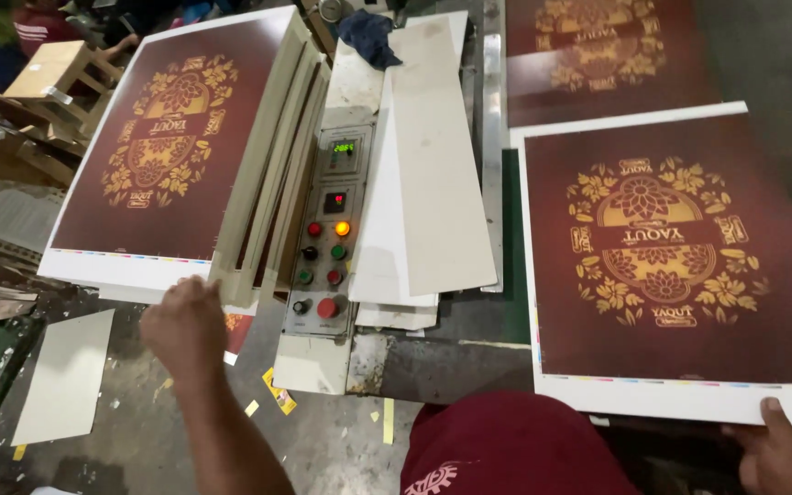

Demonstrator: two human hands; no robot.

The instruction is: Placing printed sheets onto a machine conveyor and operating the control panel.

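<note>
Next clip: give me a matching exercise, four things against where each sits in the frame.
Things:
1. left hand
2. right hand
3. control panel
4. dark cloth

Places:
A. on the near edge of the right printed sheet
B. top centre, on the machine
C. by the near edge of the left sheet stack
D. centre, between both prints

Pairs: 1-C, 2-A, 3-D, 4-B

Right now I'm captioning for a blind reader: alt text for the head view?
The left hand reaches toward a stack of maroon-and-gold printed sheets; the right hand grips another printed sheet's white edge. Between them stands a control panel with coloured buttons.
</note>
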